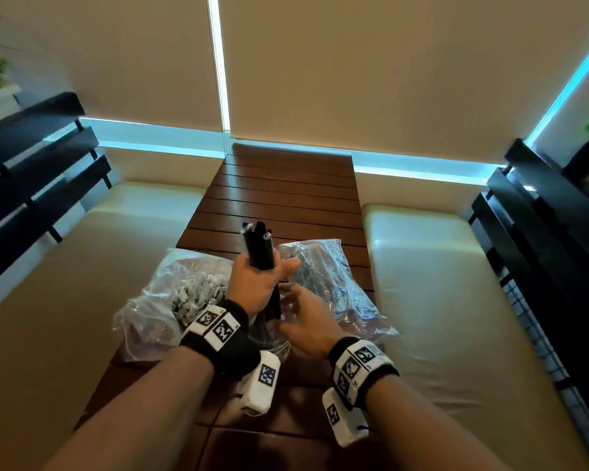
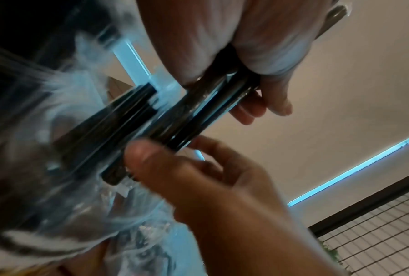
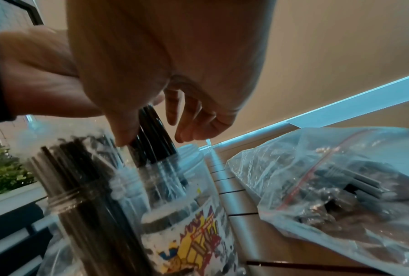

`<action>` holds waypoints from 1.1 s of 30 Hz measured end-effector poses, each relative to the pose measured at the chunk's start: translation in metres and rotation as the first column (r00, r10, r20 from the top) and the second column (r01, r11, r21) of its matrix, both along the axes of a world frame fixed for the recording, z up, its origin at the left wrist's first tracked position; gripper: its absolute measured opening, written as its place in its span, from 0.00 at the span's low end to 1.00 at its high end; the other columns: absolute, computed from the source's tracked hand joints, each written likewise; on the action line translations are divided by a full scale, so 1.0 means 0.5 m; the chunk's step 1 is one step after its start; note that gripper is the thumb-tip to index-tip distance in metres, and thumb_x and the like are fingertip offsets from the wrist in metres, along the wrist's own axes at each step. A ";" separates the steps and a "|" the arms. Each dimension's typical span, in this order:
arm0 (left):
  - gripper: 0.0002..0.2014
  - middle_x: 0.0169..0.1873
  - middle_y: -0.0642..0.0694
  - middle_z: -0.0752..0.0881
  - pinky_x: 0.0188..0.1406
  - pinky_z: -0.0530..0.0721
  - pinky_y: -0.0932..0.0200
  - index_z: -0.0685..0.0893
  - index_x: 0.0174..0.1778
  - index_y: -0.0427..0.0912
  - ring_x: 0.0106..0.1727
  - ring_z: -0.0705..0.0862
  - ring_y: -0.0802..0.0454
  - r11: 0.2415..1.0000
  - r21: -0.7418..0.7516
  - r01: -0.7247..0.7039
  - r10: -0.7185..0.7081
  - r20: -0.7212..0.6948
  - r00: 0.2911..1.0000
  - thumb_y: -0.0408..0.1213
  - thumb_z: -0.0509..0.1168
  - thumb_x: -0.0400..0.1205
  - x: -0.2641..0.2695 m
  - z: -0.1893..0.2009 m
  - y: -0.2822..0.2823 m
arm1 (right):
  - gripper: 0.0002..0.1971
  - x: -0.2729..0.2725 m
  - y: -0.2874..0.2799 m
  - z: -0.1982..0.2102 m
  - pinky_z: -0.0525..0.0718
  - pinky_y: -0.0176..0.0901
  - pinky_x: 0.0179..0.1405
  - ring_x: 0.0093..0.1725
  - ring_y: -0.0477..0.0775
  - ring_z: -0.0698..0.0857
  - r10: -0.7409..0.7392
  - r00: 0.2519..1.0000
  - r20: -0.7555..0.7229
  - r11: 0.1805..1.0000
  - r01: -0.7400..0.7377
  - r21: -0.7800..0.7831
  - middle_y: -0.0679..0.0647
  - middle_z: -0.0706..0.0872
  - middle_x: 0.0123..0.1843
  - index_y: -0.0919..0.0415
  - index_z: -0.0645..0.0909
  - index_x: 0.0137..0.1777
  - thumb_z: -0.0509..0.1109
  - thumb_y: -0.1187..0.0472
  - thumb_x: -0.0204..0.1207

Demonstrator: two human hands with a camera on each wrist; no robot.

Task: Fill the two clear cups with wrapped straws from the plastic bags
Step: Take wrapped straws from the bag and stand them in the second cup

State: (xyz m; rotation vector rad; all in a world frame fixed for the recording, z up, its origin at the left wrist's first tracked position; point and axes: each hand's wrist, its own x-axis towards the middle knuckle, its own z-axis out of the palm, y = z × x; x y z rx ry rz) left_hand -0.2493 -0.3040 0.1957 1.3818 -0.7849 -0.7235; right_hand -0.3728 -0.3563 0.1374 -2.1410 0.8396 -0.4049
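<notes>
On the slatted dark-wood table (image 1: pixel 286 185), between two glossy cream cushions, I see a crinkled clear plastic bag (image 1: pixel 170 294) at the left, stuffed with black straws in shiny film. My left hand (image 1: pixel 257 283) is clenched round a bundle of wrapped straws (image 1: pixel 259 246), thin black tubes with white twisted ends, held upright above the cups. From the right wrist camera a clear ribbed-rim cup (image 3: pixel 80 214) stands packed with dark straws, and beside it a second clear cup (image 3: pixel 182 214) carries a yellow, red and blue cartoon label whose writing I cannot read. My right hand (image 1: pixel 306 321) hangs loose with fingers relaxed, its thumb touching the bundle's lower end. At the right lies another bag (image 1: pixel 323 273), with a red zip strip.
</notes>
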 end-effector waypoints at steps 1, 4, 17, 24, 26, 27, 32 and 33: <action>0.15 0.25 0.51 0.81 0.35 0.84 0.61 0.77 0.29 0.39 0.30 0.82 0.57 0.999 0.039 0.003 -0.002 -0.017 1.000 0.32 0.78 0.72 0.000 -0.020 0.000 | 0.31 0.005 0.004 -0.006 0.86 0.46 0.57 0.54 0.45 0.85 0.001 1.000 0.015 1.000 -0.001 0.012 0.47 0.86 0.59 0.49 0.76 0.70 0.81 0.52 0.66; 0.08 0.45 0.48 0.92 0.52 0.86 0.52 0.87 0.34 0.40 0.50 0.90 0.56 0.992 0.123 0.017 -0.012 -0.041 0.999 0.33 0.81 0.69 -0.009 -0.067 0.000 | 0.28 0.026 0.014 -0.016 0.88 0.47 0.55 0.54 0.45 0.86 0.010 0.997 0.075 0.999 -0.013 0.032 0.44 0.86 0.57 0.44 0.75 0.67 0.76 0.53 0.66; 0.38 0.54 0.56 0.86 0.53 0.86 0.63 0.71 0.69 0.57 0.48 0.89 0.63 0.996 -0.022 -0.091 0.093 0.368 0.925 0.42 0.83 0.66 -0.005 0.010 -0.004 | 0.10 0.057 0.001 -0.043 0.80 0.37 0.31 0.31 0.45 0.84 -0.046 0.997 0.058 0.999 0.047 -0.009 0.47 0.86 0.34 0.46 0.76 0.33 0.73 0.59 0.70; 0.06 0.49 0.49 0.84 0.55 0.82 0.50 0.87 0.50 0.42 0.50 0.82 0.52 0.980 0.196 -0.026 -0.144 0.800 0.582 0.38 0.66 0.84 0.007 -0.062 0.002 | 0.18 0.043 -0.001 -0.031 0.84 0.39 0.50 0.46 0.47 0.78 -0.066 0.998 0.021 0.996 0.067 -0.056 0.52 0.75 0.56 0.61 0.78 0.59 0.75 0.60 0.70; 0.10 0.55 0.47 0.84 0.68 0.76 0.48 0.86 0.55 0.42 0.58 0.82 0.48 0.951 0.309 -0.001 -0.264 0.813 0.520 0.39 0.59 0.87 0.009 -0.101 0.009 | 0.22 0.035 -0.001 -0.044 0.88 0.47 0.52 0.48 0.49 0.79 -0.057 0.994 -0.089 0.996 0.051 -0.075 0.51 0.70 0.57 0.58 0.75 0.62 0.75 0.61 0.67; 0.13 0.60 0.46 0.84 0.77 0.68 0.46 0.84 0.59 0.42 0.66 0.79 0.47 0.939 0.344 0.002 -0.305 0.829 0.468 0.40 0.56 0.88 0.009 -0.112 0.010 | 0.25 0.029 -0.001 -0.050 0.89 0.50 0.52 0.49 0.51 0.81 -0.056 0.988 -0.147 0.996 0.046 -0.071 0.50 0.69 0.58 0.55 0.73 0.63 0.75 0.58 0.66; 0.37 0.79 0.45 0.69 0.83 0.43 0.45 0.69 0.79 0.40 0.85 0.56 0.45 0.877 0.470 -0.100 -0.434 0.864 0.253 0.52 0.29 0.82 -0.004 -0.117 0.005 | 0.27 0.004 0.000 -0.071 0.86 0.54 0.57 0.53 0.54 0.82 -0.013 0.982 -0.190 0.999 0.021 0.042 0.47 0.70 0.59 0.46 0.67 0.64 0.72 0.48 0.67; 0.38 0.81 0.44 0.66 0.84 0.43 0.45 0.65 0.81 0.39 0.85 0.54 0.45 0.858 0.499 -0.126 -0.464 0.856 0.229 0.52 0.28 0.81 -0.008 -0.121 0.004 | 0.28 0.002 0.002 -0.072 0.85 0.55 0.59 0.54 0.54 0.82 -0.004 0.981 -0.192 0.998 0.017 0.064 0.47 0.70 0.59 0.47 0.66 0.66 0.71 0.47 0.66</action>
